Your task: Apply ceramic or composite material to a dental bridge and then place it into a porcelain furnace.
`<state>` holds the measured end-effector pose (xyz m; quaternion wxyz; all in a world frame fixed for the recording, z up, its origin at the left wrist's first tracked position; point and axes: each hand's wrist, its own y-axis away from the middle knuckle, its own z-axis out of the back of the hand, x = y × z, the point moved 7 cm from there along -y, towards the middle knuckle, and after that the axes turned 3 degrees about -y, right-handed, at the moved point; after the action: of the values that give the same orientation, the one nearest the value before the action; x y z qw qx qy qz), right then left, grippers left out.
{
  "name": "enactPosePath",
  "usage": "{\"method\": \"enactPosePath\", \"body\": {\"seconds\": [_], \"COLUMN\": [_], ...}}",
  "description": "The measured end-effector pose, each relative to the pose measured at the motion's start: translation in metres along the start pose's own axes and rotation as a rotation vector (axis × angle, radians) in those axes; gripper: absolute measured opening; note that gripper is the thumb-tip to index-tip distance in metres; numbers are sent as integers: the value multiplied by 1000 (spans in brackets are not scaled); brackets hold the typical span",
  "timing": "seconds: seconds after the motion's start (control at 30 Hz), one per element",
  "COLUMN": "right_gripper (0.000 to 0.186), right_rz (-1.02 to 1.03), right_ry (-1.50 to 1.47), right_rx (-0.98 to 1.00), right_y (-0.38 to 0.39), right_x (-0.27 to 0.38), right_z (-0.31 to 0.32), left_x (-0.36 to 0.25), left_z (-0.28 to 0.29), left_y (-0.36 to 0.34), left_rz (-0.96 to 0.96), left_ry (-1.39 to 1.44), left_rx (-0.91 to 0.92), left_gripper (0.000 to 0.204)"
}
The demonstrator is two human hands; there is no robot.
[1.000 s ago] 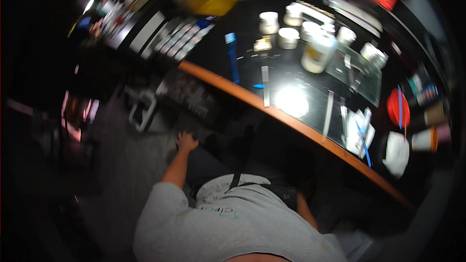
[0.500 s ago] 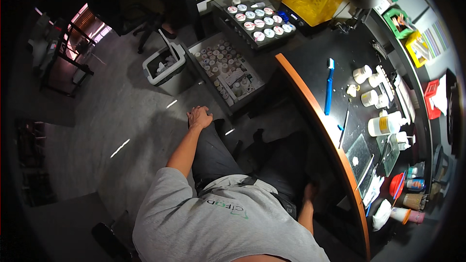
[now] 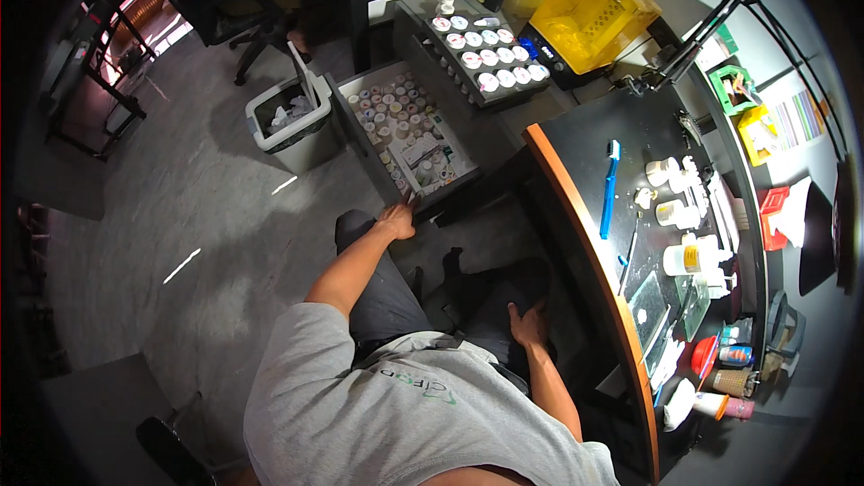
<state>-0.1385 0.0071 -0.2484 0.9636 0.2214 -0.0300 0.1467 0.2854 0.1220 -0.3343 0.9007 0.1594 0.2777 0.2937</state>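
My left hand (image 3: 396, 220) reaches to the near corner of a pulled-out drawer (image 3: 364, 146), its fingers stretched out at the drawer's front edge. Whether they press on that edge I cannot tell. Inside the drawer stand many small round-lidded jars (image 3: 389, 108), and a white divided box (image 3: 423, 153) lies among them. My right hand (image 3: 529, 324) hangs over my right thigh, thumb apart from the fingers, with nothing seen in it; its fingertips are partly hidden.
A grey-and-white bin (image 3: 292, 121) stands left of the drawer. White-lidded jars (image 3: 489, 58) sit in rows on the cabinet beside a yellow-covered machine (image 3: 594, 13). The orange-edged black desk (image 3: 576, 135) curves along my right, with a blue toothbrush (image 3: 609, 189), bottles and glass plates on it.
My left hand has moved from my knee forward and right to the drawer's edge. My right hand has come up and inward over my thigh. The view has shifted a little.
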Motion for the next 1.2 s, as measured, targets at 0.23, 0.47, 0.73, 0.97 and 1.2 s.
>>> {"method": "enactPosePath", "body": {"seconds": [0.23,0.47,0.73,0.97,1.2], "right_gripper": [105,104,107,110,111], "right_rz": [-93,-77,-64,-83,-101], "right_ry": [-118,-153,-188,-198,-182], "right_rx": [24,-72,-59,-142,-120], "right_y": [2,2,10,-4,4], "right_x": [-23,-25,-27,-38,-33], "right_z": [-3,5,3,-16,-2], "left_x": [-4,17,5,14,5], "left_z": [-41,-44,-27,-30,-28], "left_y": [-23,-23,6,15,27], "left_rz": [98,126,242,232,275], "left_ry": [-350,-485,-489,-482,-397], "left_rx": [133,254,344,299,345], "left_gripper": [72,95,62,67,70]}}
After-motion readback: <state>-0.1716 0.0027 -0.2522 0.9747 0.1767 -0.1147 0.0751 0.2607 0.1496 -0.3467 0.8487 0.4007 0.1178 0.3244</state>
